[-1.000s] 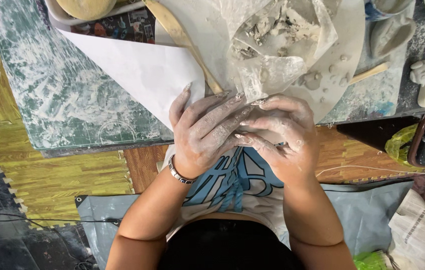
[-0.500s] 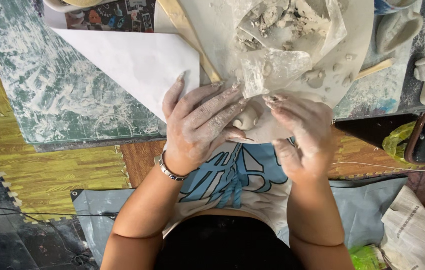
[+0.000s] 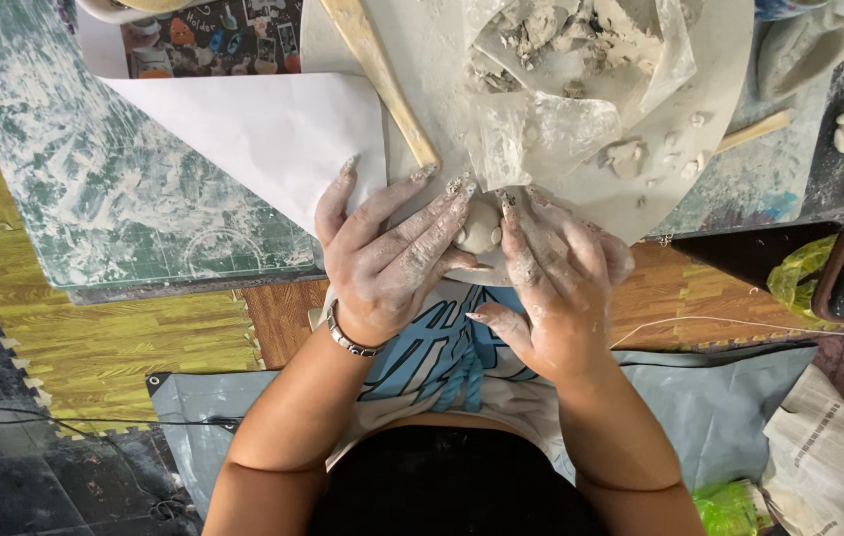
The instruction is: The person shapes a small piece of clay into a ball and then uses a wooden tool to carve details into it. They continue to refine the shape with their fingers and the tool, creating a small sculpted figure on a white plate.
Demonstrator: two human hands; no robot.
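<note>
— How far along are you with that clay ball (image 3: 480, 228)?

— It looks roughly rounded already, lying at the near edge of the round board (image 3: 710, 109) between your hands. Your left hand (image 3: 387, 253) rests beside it, fingers spread and flat, touching its side; your right hand (image 3: 551, 278) presses against it, fingers loosely curved, not closed around it.

— What's left?

— Smoothing, I'd judge (the surface seems uneven). More clay sits in the plastic wrap (image 3: 561, 69), and the wooden stick (image 3: 382, 79) lies unused.
</note>
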